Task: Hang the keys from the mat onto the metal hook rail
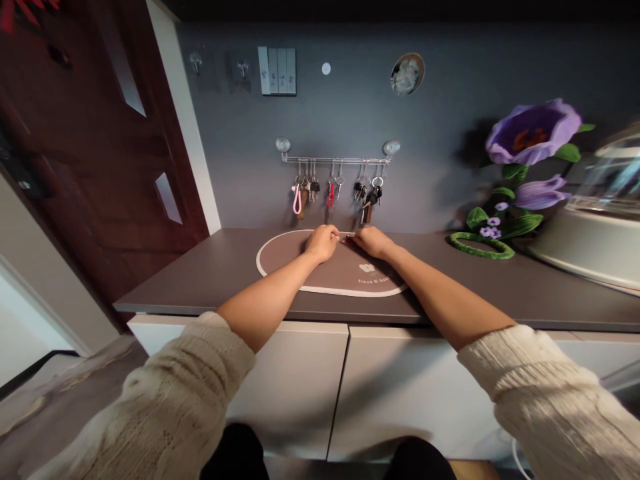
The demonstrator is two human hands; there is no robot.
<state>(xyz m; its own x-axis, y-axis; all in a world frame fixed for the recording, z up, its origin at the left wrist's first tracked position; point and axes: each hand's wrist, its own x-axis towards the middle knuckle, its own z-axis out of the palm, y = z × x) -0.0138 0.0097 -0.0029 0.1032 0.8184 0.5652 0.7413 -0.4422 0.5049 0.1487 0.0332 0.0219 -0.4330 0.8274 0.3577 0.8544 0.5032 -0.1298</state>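
Observation:
Both arms reach over a brown oval mat with a white rim and a white flower print. My left hand is closed, its thumb and fingers pressed together above the mat's far half. Just to its right my right hand is also closed, fingers bent. A small dark reddish item with a light glint shows between the two hands, at the right fingertips; its kind is too small to tell. Whatever the left fingers pinch is hidden.
Keys hang from a clear rail on the grey wall, behind the hands. Purple flowers and a white domed-lid appliance stand right on the dark countertop. A dark red door is at left.

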